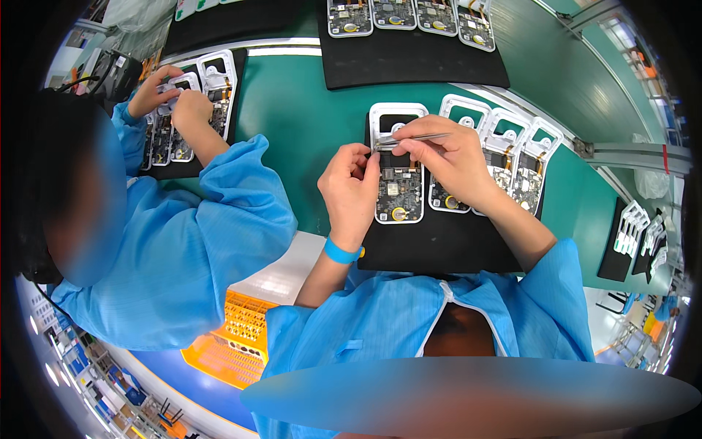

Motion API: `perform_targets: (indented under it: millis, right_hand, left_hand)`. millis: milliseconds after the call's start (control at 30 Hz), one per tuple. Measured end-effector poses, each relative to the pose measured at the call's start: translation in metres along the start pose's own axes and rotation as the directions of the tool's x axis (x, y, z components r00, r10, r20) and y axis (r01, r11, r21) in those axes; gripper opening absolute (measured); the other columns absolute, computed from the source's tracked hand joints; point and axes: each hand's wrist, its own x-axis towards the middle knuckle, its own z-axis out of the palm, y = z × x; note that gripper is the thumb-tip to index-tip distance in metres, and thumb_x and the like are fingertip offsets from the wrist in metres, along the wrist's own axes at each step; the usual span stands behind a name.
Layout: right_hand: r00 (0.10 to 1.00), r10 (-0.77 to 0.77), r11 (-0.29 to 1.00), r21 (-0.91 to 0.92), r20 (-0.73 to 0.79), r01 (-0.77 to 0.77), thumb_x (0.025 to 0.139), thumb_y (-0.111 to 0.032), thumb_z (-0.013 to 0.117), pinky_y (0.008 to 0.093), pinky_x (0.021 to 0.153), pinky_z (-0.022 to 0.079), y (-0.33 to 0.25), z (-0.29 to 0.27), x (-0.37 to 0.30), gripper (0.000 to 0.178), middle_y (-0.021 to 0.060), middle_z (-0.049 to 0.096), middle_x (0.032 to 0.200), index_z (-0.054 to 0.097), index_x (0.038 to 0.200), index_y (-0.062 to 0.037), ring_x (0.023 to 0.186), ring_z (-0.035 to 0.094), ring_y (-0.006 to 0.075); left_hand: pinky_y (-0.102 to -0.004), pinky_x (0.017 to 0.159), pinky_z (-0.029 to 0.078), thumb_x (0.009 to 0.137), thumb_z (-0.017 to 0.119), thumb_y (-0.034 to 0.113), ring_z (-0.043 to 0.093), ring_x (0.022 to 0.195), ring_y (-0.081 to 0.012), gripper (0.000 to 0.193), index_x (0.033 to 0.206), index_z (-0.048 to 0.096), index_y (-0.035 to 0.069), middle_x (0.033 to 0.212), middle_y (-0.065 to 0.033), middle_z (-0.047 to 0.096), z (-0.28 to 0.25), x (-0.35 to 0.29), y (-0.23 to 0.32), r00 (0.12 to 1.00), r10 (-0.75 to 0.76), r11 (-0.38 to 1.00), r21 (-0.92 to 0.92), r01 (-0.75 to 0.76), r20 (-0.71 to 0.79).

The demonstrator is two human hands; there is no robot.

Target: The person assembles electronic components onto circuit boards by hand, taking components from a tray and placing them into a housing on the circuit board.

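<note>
A white plastic housing (398, 109) with an exposed dark circuit board (395, 192) and a yellow-ringed coin cell (399, 214) lies on a black mat (439, 249) in front of me. My right hand (457, 157) pinches metal tweezers (430, 137), their tips over the middle of the housing near its left edge. At that same edge, my left hand (349, 189) has thumb and index finger drawn together. What sits between those fingertips is hidden. A blue band (342, 252) circles my left wrist.
Several similar housings (504, 164) stand in a row to the right, and more (395, 16) lie on a far mat (417, 62). At left, a co-worker's hands (191, 113) work on another housing. A metal rail (636, 157) is at right; an orange crate (245, 322) sits below the table.
</note>
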Motion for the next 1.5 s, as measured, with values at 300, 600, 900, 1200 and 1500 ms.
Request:
perform_targets:
  millis: [300, 600, 900, 1200, 1500]
  right_hand:
    - [0.981, -0.195, 0.951, -0.244, 0.012, 0.192, 0.091, -0.009, 0.070, 0.0321, 0.080, 0.056, 0.009, 0.001, 0.005, 0.013, 0.0101, 0.073, 0.101, 0.074, 0.098, 0.0015, 0.091, 0.070, 0.0257]
    - [0.966, -0.253, 0.916, -0.308, 0.051, 0.256, 0.092, -0.008, 0.067, 0.0362, 0.076, 0.056, 0.004, -0.001, 0.010, 0.011, 0.0109, 0.071, 0.095, 0.072, 0.097, 0.0005, 0.087, 0.068, 0.0290]
    - [0.968, -0.239, 0.916, -0.313, 0.074, 0.250, 0.093, -0.010, 0.066, 0.0375, 0.075, 0.055, 0.005, -0.002, 0.012, 0.012, 0.0129, 0.071, 0.094, 0.070, 0.098, 0.0010, 0.086, 0.068, 0.0304]
    - [0.971, -0.231, 0.924, -0.301, 0.059, 0.238, 0.093, -0.010, 0.067, 0.0367, 0.074, 0.056, 0.005, -0.002, 0.012, 0.014, 0.0138, 0.071, 0.093, 0.070, 0.098, 0.0018, 0.084, 0.069, 0.0303]
    - [0.983, -0.173, 0.964, -0.214, -0.066, 0.155, 0.092, -0.012, 0.070, 0.0303, 0.065, 0.056, 0.002, -0.012, 0.011, 0.016, 0.0134, 0.073, 0.097, 0.072, 0.093, 0.0036, 0.072, 0.071, 0.0233]
  left_hand:
    - [-0.0293, 0.053, 0.045, 0.086, 0.072, 0.001, 0.055, 0.057, -0.0137, 0.008, 0.089, 0.065, -0.002, 0.071, -0.0073, 0.061, 0.008, 0.004, -0.001, 1.000, -0.025, 1.000, 0.017, 0.025, 0.003]
    - [-0.0315, 0.055, 0.047, 0.086, 0.072, 0.000, 0.057, 0.059, -0.0168, 0.008, 0.092, 0.067, -0.001, 0.076, -0.0094, 0.062, 0.013, 0.000, -0.002, 0.998, 0.058, 0.995, 0.087, -0.058, 0.005]
    - [-0.0318, 0.057, 0.049, 0.086, 0.072, 0.000, 0.061, 0.063, -0.0206, 0.011, 0.097, 0.070, -0.001, 0.084, -0.0115, 0.065, 0.011, -0.011, 0.001, 0.998, 0.066, 0.994, 0.090, -0.065, -0.018]
    - [-0.0354, 0.065, 0.054, 0.087, 0.071, 0.000, 0.067, 0.072, -0.0272, 0.014, 0.100, 0.073, -0.003, 0.090, -0.0145, 0.068, 0.013, -0.014, -0.001, 0.936, 0.351, 0.886, 0.311, -0.344, 0.035]
    - [-0.0402, 0.078, 0.054, 0.089, 0.069, 0.000, 0.066, 0.090, -0.0334, 0.022, 0.110, 0.071, -0.006, 0.102, -0.0182, 0.065, 0.015, -0.019, 0.006, 0.932, 0.337, 0.864, 0.350, -0.363, 0.134]
